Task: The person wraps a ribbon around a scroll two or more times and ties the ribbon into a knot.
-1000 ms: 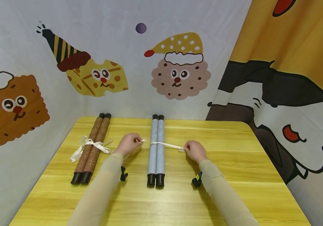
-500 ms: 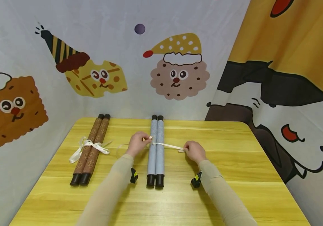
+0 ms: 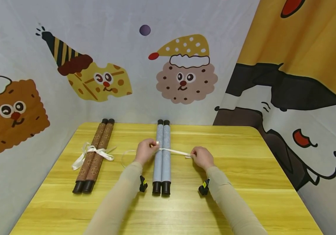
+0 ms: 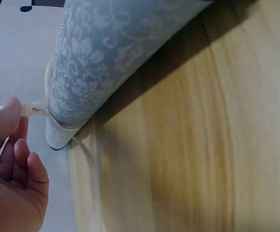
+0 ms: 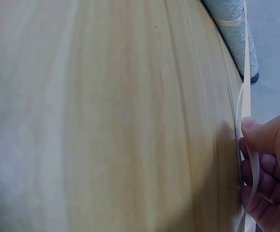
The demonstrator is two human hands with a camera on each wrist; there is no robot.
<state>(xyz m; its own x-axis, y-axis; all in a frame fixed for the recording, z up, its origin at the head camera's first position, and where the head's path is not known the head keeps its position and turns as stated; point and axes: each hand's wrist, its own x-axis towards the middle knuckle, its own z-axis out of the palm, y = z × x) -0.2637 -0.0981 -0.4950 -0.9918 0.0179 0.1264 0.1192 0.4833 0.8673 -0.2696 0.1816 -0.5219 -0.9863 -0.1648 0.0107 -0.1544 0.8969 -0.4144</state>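
Two blue-grey patterned scrolls (image 3: pixel 162 166) with black end caps lie side by side on the table, a cream ribbon (image 3: pixel 175 151) wrapped round their middle. At the scrolls' left side my left hand (image 3: pixel 146 150) pinches the ribbon between thumb and forefinger; the left wrist view shows printed letters on that part. A loose tail of ribbon trails on the table left of this hand. My right hand (image 3: pixel 202 157), well to the right of the scrolls, pinches the other length, which runs straight from the scrolls. In the right wrist view, ribbon hangs below the right thumb (image 5: pixel 263 135).
Left of the hands lie two brown patterned scrolls (image 3: pixel 92 160) with black caps, bound by a white ribbon bow (image 3: pixel 96 149). All rests on a yellow wood-grain table (image 3: pixel 223 202). A printed cartoon curtain (image 3: pixel 112 36) stands behind the table's far edge.
My left hand has moved right, from beside the blue-grey scrolls to their left edge, still pinching the ribbon. The right hand stays in place, holding its length.
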